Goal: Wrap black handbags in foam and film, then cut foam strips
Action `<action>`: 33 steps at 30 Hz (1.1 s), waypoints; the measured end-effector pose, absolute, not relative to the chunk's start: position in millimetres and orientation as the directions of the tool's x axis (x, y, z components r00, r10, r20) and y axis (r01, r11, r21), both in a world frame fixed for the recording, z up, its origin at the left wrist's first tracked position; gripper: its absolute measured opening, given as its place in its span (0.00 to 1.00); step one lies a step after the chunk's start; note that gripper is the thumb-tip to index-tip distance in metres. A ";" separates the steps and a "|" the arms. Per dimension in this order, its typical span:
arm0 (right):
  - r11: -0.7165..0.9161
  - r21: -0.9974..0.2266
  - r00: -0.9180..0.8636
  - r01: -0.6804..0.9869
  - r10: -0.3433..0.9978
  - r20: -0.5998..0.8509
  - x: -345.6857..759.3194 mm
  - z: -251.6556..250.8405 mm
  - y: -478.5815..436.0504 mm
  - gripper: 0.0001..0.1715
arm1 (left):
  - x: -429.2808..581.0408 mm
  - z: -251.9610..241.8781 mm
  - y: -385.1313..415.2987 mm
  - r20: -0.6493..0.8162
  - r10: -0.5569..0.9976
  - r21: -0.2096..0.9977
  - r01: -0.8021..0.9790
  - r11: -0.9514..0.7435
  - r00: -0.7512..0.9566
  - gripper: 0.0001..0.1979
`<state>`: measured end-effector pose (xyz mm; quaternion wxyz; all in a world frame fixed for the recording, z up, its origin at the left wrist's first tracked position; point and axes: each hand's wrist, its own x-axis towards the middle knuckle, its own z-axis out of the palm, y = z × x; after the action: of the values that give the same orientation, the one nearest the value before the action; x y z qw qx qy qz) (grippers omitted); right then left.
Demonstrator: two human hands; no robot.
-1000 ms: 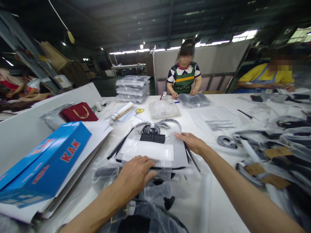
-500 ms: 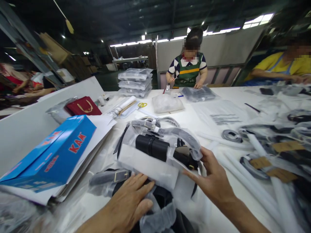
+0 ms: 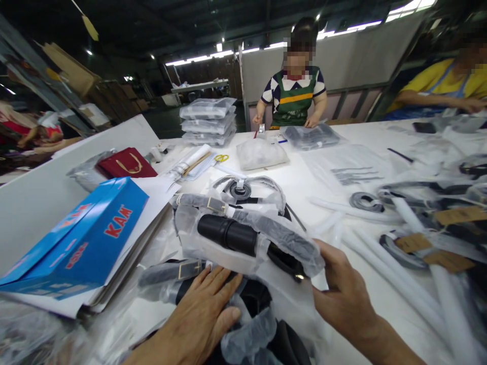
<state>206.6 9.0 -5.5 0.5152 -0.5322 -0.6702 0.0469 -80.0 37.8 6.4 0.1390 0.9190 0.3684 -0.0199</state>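
A clear plastic bag (image 3: 262,263) holding a black rolled item (image 3: 228,234) and black straps lies in front of me on the white table (image 3: 304,187). My right hand (image 3: 344,294) grips the bag's right edge, fingers curled on the plastic. My left hand (image 3: 201,319) lies flat with fingers stretched, pressing on black wrapped goods (image 3: 251,324) just below the bag. A strap with a gold buckle (image 3: 186,270) lies by my left fingertips.
A blue KAM box (image 3: 76,238) sits on white sheets at left, a red bag (image 3: 125,163) behind it. Coiled belts with tags (image 3: 437,238) crowd the right. Bagged stacks (image 3: 207,121), scissors (image 3: 219,158). A person in a green apron (image 3: 294,96) works opposite; another in yellow (image 3: 441,88) at right.
The flat package was lifted and turned over toward me; the black roll now faces up. My right hand came back from the far edge to grip the bag's right side.
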 end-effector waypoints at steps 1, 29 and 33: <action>0.416 -0.637 0.116 0.650 0.773 0.623 207.3 -9.1 8.2 0.27 | -79.8 6.6 38.1 -0.156 0.666 0.245 0.682 -0.689 0.729 0.30; -0.106 -0.983 0.146 0.149 0.986 -0.084 169.2 -3.9 152.6 0.34 | -77.6 13.8 88.9 -0.105 0.865 0.028 0.871 -0.491 0.491 0.17; -0.096 -0.935 0.225 0.341 0.974 -0.018 173.1 -14.0 146.6 0.33 | -73.1 13.8 88.8 -0.143 0.850 0.043 0.861 -0.507 0.507 0.16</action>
<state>173.1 146.6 -14.0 0.4401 -0.6473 -0.5081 0.3595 -73.1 88.8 13.8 0.0543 0.8664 0.4936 -0.0516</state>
